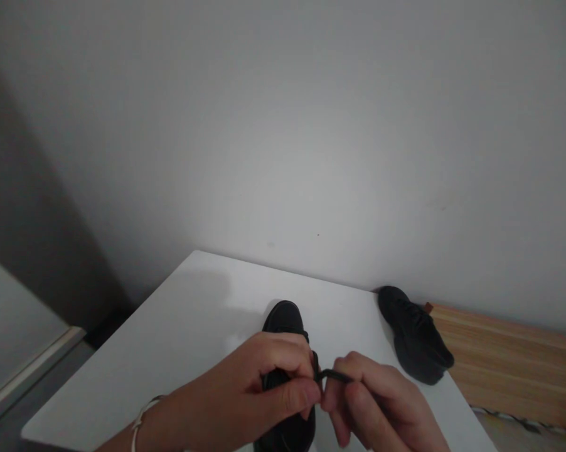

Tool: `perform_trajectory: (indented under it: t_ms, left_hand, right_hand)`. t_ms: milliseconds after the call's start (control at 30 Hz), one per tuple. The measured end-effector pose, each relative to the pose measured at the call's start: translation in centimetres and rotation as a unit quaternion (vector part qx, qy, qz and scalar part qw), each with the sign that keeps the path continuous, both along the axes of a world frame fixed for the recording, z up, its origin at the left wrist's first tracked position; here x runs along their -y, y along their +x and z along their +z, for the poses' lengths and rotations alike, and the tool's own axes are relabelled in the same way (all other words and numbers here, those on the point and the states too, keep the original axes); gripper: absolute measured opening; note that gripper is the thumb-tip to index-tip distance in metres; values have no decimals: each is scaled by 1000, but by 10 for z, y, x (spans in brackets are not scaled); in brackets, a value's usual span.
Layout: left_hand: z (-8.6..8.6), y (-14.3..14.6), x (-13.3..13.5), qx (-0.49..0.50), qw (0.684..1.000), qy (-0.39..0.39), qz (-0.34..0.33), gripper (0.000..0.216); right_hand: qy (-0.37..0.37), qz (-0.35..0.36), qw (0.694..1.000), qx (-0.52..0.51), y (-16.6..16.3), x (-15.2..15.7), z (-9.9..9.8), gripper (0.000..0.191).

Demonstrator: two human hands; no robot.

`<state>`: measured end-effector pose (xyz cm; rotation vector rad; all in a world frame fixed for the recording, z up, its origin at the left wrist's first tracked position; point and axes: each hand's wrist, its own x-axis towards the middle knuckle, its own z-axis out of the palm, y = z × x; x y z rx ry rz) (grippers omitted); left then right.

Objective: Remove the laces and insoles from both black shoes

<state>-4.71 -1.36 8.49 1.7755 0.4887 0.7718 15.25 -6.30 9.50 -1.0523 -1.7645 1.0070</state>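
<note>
A black shoe [283, 317] stands on a white table [202, 314], toe pointing away from me. My left hand [259, 389] is closed above the shoe's lacing, thumb and fingers pinching a black shoelace [332, 375]. My right hand [377, 402] is closed right beside it, its fingers gripping the same lace where it runs between the two hands. Both hands cover most of the shoe's middle and rear. A thin white band circles my left wrist.
A second black shoe [412, 336] lies at the table's far right edge, against a light wooden board [513, 364]. A plain white wall [283, 138] rises behind the table. A pale ledge shows at the lower left.
</note>
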Motion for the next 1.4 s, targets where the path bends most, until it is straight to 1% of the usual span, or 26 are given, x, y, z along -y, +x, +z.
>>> perform_trajectory:
  t_ms: [67,100,133,167,200,233,300,333,400,433,500,567,600,667,733,767,833,933,1000,1100,1233,1300,1333,1367,1400]
  left_hand:
    - [-1,-3,-3,23,1000,-6,-1,31]
    - [-2,-4,-5,33,999,-9,3,33]
    - [-2,-5,-5,40,999,-11,7,34]
    - [-3,-5,-5,44,999,-13,8,35]
    - [-3,-4,-4,49,999,-17,10,35]
    - [-3,-3,-4,53,998,-22,9,33]
    - [-2,0,-1,57,997,-44,-3,30]
    - [-1,1,0,58,997,-53,-9,29]
    - [-1,2,-1,65,996,-58,-9,33]
    - [-1,0,-3,71,996,-52,2,37]
    - [-4,-6,-9,83,995,-33,52,41]
    - [-14,-15,-19,88,987,-28,128,38]
    - [-21,-21,-25,91,980,-30,175,33]
    - [-39,-34,-35,124,951,-49,278,23]
    - [-60,-47,-43,174,914,-92,354,23]
    - [-70,-52,-44,202,896,-120,378,26]
    - [-88,-61,-44,244,866,-170,402,35]
    - [-104,-69,-39,270,841,-214,418,48]
    - [-107,-70,-37,277,832,-232,421,53]
    - [-106,-69,-41,294,821,-263,412,55]
    - [-101,-68,-51,366,797,-311,368,44]
    - [-101,-65,-53,392,783,-338,345,41]
    - [-102,-64,-53,394,782,-347,337,40]
    - [-103,-61,-52,387,787,-347,331,39]
    - [-104,-59,-51,370,801,-336,328,37]
  right_hand:
    - [24,-33,998,-57,3,-8,-6,50]
    - [33,-58,995,-77,4,-14,-12,50]
    - [31,-79,993,-84,4,-19,-18,45]
    - [20,-87,993,-75,4,-25,-24,35]
    - [3,-74,995,-63,3,-30,-30,26]
    - [-12,-56,997,-54,1,-34,-36,22]
    - [-27,-30,997,-58,-2,-39,-45,18]
    - [-29,-32,996,-72,-3,-41,-48,16]
    - [-29,-67,991,-108,-4,-43,-51,12]
    - [-31,-90,988,-125,-2,-45,-52,12]
    - [-34,-136,976,-165,2,-50,-55,17]
    - [-57,-163,955,-241,9,-55,-59,23]
    - [-77,-171,939,-289,14,-57,-63,26]
    - [-122,-189,898,-378,23,-59,-72,29]
    - [-156,-206,868,-424,34,-60,-86,29]
    - [-165,-214,860,-434,39,-60,-93,28]
    - [-174,-224,850,-444,48,-59,-108,26]
    - [-181,-230,841,-454,54,-58,-124,24]
    - [-173,-229,841,-459,54,-58,-125,23]
    - [-135,-226,848,-460,49,-59,-117,21]
    - [-93,-215,863,-448,46,-59,-106,19]
    - [-91,-209,879,-418,48,-58,-109,22]
    - [-93,-208,891,-393,50,-57,-113,23]
    - [-95,-210,904,-359,53,-56,-118,24]
    - [-96,-213,918,-319,56,-55,-123,25]
